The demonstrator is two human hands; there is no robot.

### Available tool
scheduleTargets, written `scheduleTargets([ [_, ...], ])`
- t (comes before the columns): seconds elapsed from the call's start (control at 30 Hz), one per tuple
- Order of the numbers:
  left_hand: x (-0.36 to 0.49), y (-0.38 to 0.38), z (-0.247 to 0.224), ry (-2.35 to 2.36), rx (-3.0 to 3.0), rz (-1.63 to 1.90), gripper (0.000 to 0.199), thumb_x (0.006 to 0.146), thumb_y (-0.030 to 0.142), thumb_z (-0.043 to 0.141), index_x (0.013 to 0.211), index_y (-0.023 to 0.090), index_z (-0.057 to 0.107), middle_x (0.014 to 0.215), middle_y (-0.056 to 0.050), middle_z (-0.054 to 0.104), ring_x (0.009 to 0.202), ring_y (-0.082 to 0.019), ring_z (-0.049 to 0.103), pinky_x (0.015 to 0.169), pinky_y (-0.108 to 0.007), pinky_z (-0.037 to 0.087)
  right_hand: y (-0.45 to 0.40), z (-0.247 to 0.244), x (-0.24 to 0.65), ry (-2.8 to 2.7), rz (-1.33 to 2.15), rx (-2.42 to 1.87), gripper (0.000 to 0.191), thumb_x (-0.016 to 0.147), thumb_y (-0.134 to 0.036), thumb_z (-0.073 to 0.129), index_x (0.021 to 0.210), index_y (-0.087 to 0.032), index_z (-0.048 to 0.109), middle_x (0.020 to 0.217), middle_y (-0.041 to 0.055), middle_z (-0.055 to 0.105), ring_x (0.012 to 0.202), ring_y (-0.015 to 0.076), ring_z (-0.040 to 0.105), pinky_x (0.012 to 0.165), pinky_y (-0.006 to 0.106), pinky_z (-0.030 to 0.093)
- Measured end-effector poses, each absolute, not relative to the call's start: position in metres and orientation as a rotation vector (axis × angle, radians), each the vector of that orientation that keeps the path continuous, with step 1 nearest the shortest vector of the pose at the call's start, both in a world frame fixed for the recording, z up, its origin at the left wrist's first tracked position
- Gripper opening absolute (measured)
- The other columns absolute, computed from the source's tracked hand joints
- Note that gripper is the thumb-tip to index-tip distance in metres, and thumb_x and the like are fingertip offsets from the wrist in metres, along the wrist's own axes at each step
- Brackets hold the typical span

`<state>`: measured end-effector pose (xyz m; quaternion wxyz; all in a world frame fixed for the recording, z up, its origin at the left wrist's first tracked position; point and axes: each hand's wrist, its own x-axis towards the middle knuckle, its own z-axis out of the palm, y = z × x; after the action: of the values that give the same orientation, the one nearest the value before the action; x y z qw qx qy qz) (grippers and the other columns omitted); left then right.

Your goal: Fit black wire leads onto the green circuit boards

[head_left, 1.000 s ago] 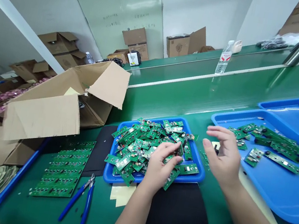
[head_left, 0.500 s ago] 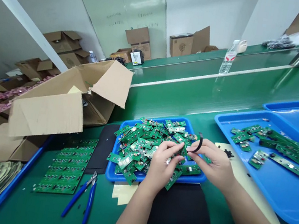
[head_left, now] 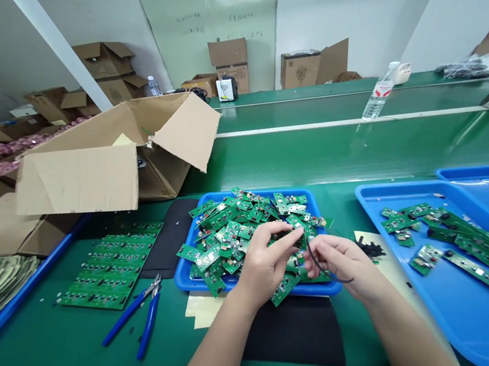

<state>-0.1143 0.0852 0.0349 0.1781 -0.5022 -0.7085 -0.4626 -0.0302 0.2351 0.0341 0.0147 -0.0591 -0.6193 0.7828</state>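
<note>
My left hand (head_left: 264, 265) is closed over the near side of a blue tray (head_left: 182, 279) heaped with small green circuit boards (head_left: 231, 231). Its fingertips pinch a small green circuit board, mostly hidden by the fingers. Just right of it, my right hand (head_left: 346, 265) grips a thin, curved black strip (head_left: 316, 260). One end of the strip points at the left fingertips; the other trails below the right hand. Whether the strip touches the board, I cannot tell. Below the tray lies a black sheet (head_left: 297, 337).
Blue-handled cutters (head_left: 149, 318) and a panel of boards (head_left: 111, 267) lie to the left. An open carton (head_left: 78, 185) stands behind them. At right, another blue tray (head_left: 440, 306) holds boards, beside black strips (head_left: 370, 248) on yellowish paper. A water bottle (head_left: 380, 93) stands behind.
The black strip, which looped upward above my right fingers, now hangs down across them to the right. My right fingers have curled in; my left hand stays close to its place.
</note>
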Motion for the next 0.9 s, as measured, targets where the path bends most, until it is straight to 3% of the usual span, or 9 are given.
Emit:
scheduleTargets([
  [0.1, -0.113, 0.086, 0.034, -2.006, -1.427, -1.291, 0.039, 0.084, 0.013, 0.053, 0.119, 0.028, 0.054, 0.106, -0.006, 0.055, 0.099, -0.018, 0.054, 0.083, -0.033, 0.049, 0.233, 0.035, -0.03, -1.918, 2.46, -0.169, 0.031, 0.075, -0.044, 0.064, 0.066, -0.016, 0.055, 0.063, 0.002, 0.061, 0.056, 0.012, 0.057, 0.055, 0.025, 0.047],
  [0.47, -0.105, 0.09, 0.034, -2.136, -1.434, -1.638, 0.035, 0.085, 0.032, 0.052, 0.119, 0.026, 0.056, 0.096, -0.007, 0.057, 0.091, -0.019, 0.056, 0.08, -0.034, 0.048, 0.225, 0.037, -0.034, -1.63, 2.71, -0.229, 0.033, 0.066, -0.043, 0.066, 0.059, -0.018, 0.044, 0.052, -0.0027, 0.047, 0.044, 0.0087, 0.043, 0.043, 0.023, 0.038],
  [0.77, -0.097, 0.096, 0.032, -2.244, -1.355, -1.917, 0.031, 0.087, 0.033, 0.049, 0.115, 0.025, 0.06, 0.091, -0.006, 0.057, 0.087, -0.017, 0.055, 0.079, -0.031, 0.047, 0.226, 0.03, -0.035, -1.975, 2.214, -0.321, 0.024, 0.066, -0.026, 0.055, 0.05, -0.019, 0.038, 0.041, -0.0061, 0.037, 0.038, 0.0061, 0.03, 0.038, 0.02, 0.023],
  [0.9, -0.101, 0.094, 0.033, -2.286, -1.233, -2.067, 0.032, 0.087, 0.031, 0.048, 0.117, 0.024, 0.059, 0.096, -0.006, 0.057, 0.086, -0.016, 0.055, 0.077, -0.028, 0.046, 0.228, 0.032, -0.035, -1.998, 2.096, -0.226, 0.023, 0.07, -0.022, 0.053, 0.051, -0.018, 0.041, 0.045, -0.0049, 0.04, 0.043, 0.0072, 0.035, 0.042, 0.021, 0.029],
])
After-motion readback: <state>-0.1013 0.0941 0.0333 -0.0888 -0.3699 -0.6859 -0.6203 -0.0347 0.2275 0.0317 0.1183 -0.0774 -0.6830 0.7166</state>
